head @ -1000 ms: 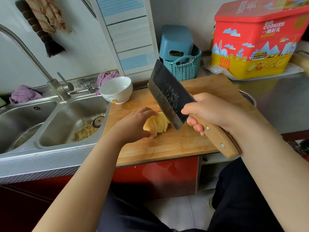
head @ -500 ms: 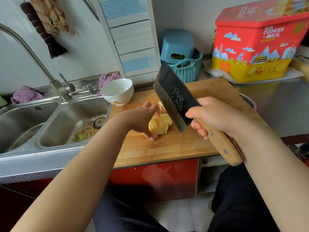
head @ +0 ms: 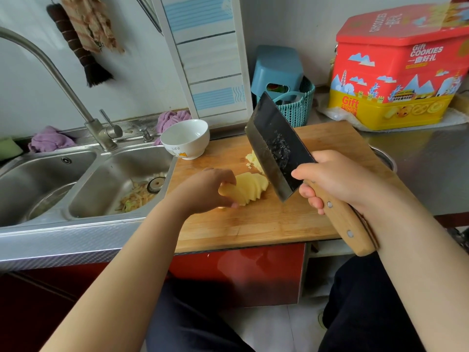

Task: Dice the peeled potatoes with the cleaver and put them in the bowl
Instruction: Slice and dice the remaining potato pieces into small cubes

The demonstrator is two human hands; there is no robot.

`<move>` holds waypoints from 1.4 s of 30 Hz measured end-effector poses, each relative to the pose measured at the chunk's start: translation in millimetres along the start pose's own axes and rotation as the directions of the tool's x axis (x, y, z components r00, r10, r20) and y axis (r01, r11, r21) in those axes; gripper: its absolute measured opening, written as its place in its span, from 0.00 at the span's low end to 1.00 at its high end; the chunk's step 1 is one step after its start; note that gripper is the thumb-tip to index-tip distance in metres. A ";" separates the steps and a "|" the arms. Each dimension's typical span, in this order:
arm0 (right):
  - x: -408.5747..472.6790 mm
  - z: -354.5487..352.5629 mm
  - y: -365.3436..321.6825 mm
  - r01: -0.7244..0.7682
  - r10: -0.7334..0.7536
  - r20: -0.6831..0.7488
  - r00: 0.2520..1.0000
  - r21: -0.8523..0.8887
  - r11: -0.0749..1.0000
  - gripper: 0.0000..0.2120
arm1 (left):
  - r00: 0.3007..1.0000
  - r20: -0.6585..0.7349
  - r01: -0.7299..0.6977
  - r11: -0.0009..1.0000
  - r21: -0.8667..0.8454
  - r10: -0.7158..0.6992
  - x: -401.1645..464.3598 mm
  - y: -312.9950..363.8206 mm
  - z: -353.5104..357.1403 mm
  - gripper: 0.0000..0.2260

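Observation:
A fanned stack of pale yellow potato slices (head: pixel 250 188) lies on the wooden cutting board (head: pixel 256 224). My left hand (head: pixel 205 190) curls round the stack's left end, thumb under and fingers over it. My right hand (head: pixel 337 180) grips the wooden handle of the dark cleaver (head: pixel 275 151), whose blade is raised off the board and tilted, just right of the slices. A few more potato bits (head: pixel 252 158) lie behind the blade. The white bowl (head: pixel 186 138) stands at the board's far left corner, apparently with nothing in it.
A double steel sink (head: pixel 106 184) with peelings in the right basin sits left of the board, a faucet (head: pixel 50 72) above it. A teal basket (head: pixel 294 107) and a red-yellow cookie tin (head: pixel 398 72) stand behind. A pot rim (head: pixel 385 158) shows under the board's right edge.
My left hand moved the fanned slices a little toward the near left of the board and now holds their left end. The cleaver stays raised to their right.

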State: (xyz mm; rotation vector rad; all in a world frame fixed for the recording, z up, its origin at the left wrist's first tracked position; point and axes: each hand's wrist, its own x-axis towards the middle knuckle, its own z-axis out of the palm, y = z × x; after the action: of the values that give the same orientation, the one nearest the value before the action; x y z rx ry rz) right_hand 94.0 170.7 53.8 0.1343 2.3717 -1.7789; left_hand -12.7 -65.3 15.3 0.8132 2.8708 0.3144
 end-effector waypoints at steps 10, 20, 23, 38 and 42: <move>1.3 8.2 3.1 0.000 -0.001 0.030 1.000 0.006 1.000 0.04 | 0.913 0.045 0.396 0.853 -0.341 -0.406 -31.4 -17.4 12.2 0.17; -5.5 0.3 -2.7 -0.002 0.001 -0.027 1.000 -0.015 1.000 0.03 | 0.982 -0.102 0.156 0.988 -0.019 -0.157 -15.8 20.9 -5.5 0.29; -10.2 -8.8 -2.4 -0.005 0.005 -0.095 0.995 0.002 1.000 0.06 | 1.000 0.013 0.013 0.995 0.102 -0.015 7.7 42.6 6.7 0.33; -17.3 -16.4 5.6 -0.023 0.024 -0.113 0.993 0.011 1.000 0.07 | 0.998 0.054 -0.008 0.922 0.388 -0.014 53.4 22.3 18.6 0.27; -14.2 -10.8 5.0 -0.013 0.013 -0.068 0.998 -0.001 1.000 0.05 | 0.995 0.041 0.069 0.914 0.401 -0.093 61.5 -6.4 7.7 0.27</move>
State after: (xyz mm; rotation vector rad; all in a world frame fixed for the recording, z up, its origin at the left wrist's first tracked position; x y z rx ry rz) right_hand 107.9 183.0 54.7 0.2136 2.4130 -1.7939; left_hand -66.4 -36.8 1.5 0.7399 2.9408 -0.3146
